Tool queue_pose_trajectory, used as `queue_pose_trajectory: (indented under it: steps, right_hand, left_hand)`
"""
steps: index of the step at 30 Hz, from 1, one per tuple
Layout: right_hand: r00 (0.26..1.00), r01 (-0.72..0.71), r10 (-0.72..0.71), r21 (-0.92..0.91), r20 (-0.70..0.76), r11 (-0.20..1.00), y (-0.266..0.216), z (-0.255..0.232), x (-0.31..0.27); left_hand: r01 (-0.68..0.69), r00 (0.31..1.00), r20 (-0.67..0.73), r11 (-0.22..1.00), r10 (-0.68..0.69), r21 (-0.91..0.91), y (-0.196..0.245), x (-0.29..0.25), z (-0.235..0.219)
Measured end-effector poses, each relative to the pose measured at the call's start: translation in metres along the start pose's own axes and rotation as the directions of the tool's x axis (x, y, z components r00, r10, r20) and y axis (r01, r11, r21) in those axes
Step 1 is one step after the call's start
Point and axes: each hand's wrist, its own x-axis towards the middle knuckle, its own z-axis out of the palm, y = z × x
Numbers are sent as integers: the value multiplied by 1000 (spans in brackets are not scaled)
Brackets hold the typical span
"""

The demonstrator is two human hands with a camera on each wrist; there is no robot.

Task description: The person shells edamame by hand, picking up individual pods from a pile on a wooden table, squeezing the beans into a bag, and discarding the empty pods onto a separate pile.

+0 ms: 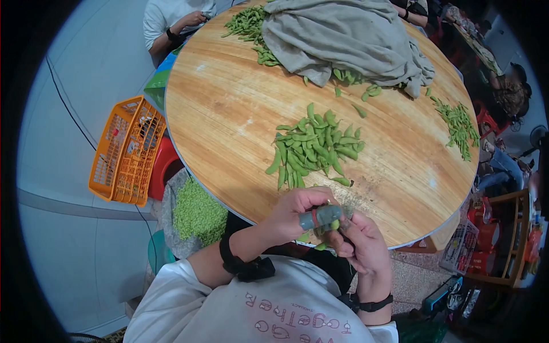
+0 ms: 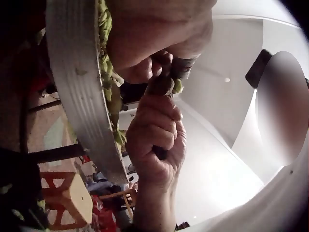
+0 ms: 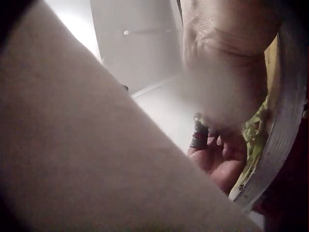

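Observation:
My two hands meet at the table's near edge in the head view. The left hand (image 1: pixel 286 216) has a grey-green cover (image 1: pixel 320 217) with a red band on its thumb. Just under that thumb's tip, a green soybean pod (image 1: pixel 335 225) is pinched between both hands. My right hand (image 1: pixel 369 243) curls its fingers at the pod's other side; much of the pod is hidden by fingers. In the left wrist view a bit of green pod (image 2: pixel 178 86) shows between the hands. A pile of soybean pods (image 1: pixel 311 146) lies on the table just beyond them.
A grey cloth (image 1: pixel 343 37) covers part of the round wooden table (image 1: pixel 223 114), with more pods (image 1: pixel 246 24) beside it. Pods (image 1: pixel 456 124) also lie at the right edge. Below left stand a bag of shelled beans (image 1: pixel 197 211) and an orange crate (image 1: pixel 123 151). Another person (image 1: pixel 177 23) sits across.

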Motion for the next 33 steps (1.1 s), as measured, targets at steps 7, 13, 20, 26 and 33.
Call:
queue_pose_trajectory:
  steps: [7, 13, 20, 26, 33]
  right_hand:
    - [937, 236, -329, -480, -118, 845, 12, -1, 7]
    - [898, 206, -384, -568, -213, 797, 5, -5, 6]
    - [857, 253, -480, -658, -188, 709, -5, -8, 14]
    - [655, 19, -755, -998, -33, 60, -12, -1, 35]
    - [693, -87, -719, -983, 57, -162, -5, 0, 41]
  left_hand:
    - [46, 990, -131, 998, -51, -43, -2, 0, 12]
    - [72, 971, -230, 997, -71, -4, -10, 0, 10]
    - [33, 980, -195, 999, -38, -32, -9, -4, 0]
    - [132, 971, -212, 986, -107, 105, -4, -8, -8]
    - [112, 971, -215, 993, -101, 43, -2, -13, -8]
